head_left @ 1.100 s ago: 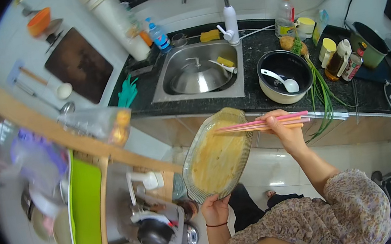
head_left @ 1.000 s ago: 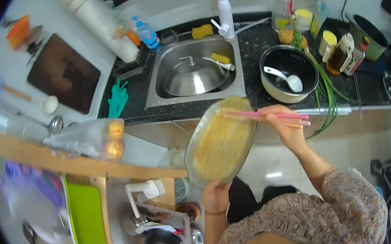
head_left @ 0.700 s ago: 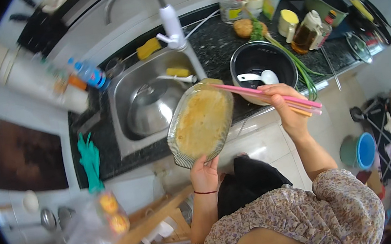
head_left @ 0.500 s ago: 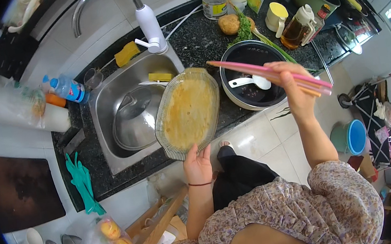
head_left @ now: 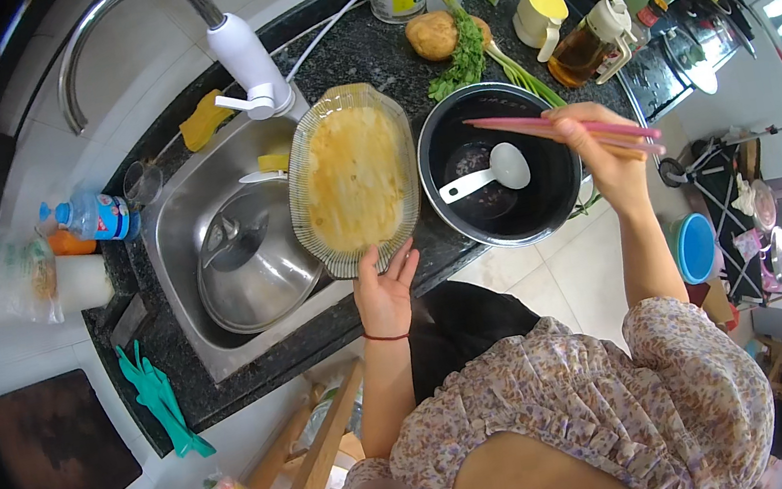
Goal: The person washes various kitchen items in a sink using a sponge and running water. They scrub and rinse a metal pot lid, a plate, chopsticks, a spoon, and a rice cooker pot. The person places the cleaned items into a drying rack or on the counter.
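My left hand (head_left: 386,296) grips the near rim of an oblong ribbed glass dish (head_left: 304,192), thumb over the edge. A yellowish-brown residue coats the inside of the dish, which is held at the right side of the sink. In my right hand (head_left: 605,157) is a bunch of pink and brown chopsticks (head_left: 535,125), their tips pointing left over a black inner pot (head_left: 441,207). A white ladle-like spoon (head_left: 506,168) rests inside that pot, along with small bits at the bottom. The pot stands on the dark counter, right of the dish.
A metal lid (head_left: 259,274) lies in the steel sink (head_left: 185,321) under a white faucet (head_left: 247,58). Behind the pot are a potato (head_left: 432,37), green herbs (head_left: 461,67), yellow-topped cups (head_left: 540,15) and an oil jug (head_left: 588,43). Green gloves (head_left: 159,396) hang at the counter's front left.
The dish in my left hand has moved farther from me over the counter. The chopsticks have shifted right and sit more level over the pot. The whole view has shifted too.
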Tool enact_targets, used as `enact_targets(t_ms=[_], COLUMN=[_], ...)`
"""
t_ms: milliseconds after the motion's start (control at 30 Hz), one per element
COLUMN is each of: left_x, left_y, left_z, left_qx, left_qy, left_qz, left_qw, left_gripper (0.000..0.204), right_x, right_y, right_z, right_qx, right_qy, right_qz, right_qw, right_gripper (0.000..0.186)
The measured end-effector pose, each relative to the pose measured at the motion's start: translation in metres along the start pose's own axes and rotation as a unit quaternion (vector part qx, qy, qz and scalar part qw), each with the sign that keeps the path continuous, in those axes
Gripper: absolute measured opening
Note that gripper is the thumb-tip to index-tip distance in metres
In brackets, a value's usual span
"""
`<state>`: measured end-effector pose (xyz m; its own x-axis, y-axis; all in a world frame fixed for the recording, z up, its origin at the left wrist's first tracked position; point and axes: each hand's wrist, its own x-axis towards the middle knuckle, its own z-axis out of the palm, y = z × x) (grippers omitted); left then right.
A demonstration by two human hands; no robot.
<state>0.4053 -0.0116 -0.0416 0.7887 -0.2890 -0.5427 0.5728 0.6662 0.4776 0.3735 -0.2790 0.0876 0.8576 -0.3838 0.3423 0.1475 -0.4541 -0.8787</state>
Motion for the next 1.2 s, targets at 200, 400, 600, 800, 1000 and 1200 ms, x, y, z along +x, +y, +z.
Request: enact_targets(t_ms=[200, 400, 600, 800, 1000, 1200], left_x=[0.016, 0.038, 0.052, 0.027, 0.007, 0.078], left_y=[0.002, 0.003, -0.009, 0.029, 0.186, 0.205], left_z=[-0.013, -0.018, -0.024, -0.013, -0.079, -0.080], left_qx=[0.173, 0.126, -0.037, 0.076, -0.002, -0.047], left_qy=[-0.026, -0.082, -0.080, -0.216, -0.073, -0.029], left_qz=[-0.135, -0.290, -0.363, -0.451, -0.066, 0.010], left_qw=[0.975, 0.945, 0.928, 0.863, 0.995, 0.998], left_gripper=[0.039, 0.045, 0.050, 0.062, 0.049, 0.022], right_x=[-0.006, -0.023, -0.034, -0.042, -0.079, -0.087], right_y=[0.005, 0.009, -0.044, -0.093, -0.092, -0.097], right_z=[0.017, 0.029, 0.025, 0.020, 0.041, 0.088], right_qx=[-0.145, -0.260, -0.319, -0.107, 0.056, 0.089], right_qy=[-0.179, -0.319, -0.381, -0.292, -0.253, -0.292], right_qz=[-0.116, -0.112, -0.007, 0.031, 0.109, 0.125], right_qw=[0.966, 0.904, 0.868, 0.950, 0.960, 0.944], right_gripper=[0.013, 0.045, 0.081, 0.076, 0.069, 0.068])
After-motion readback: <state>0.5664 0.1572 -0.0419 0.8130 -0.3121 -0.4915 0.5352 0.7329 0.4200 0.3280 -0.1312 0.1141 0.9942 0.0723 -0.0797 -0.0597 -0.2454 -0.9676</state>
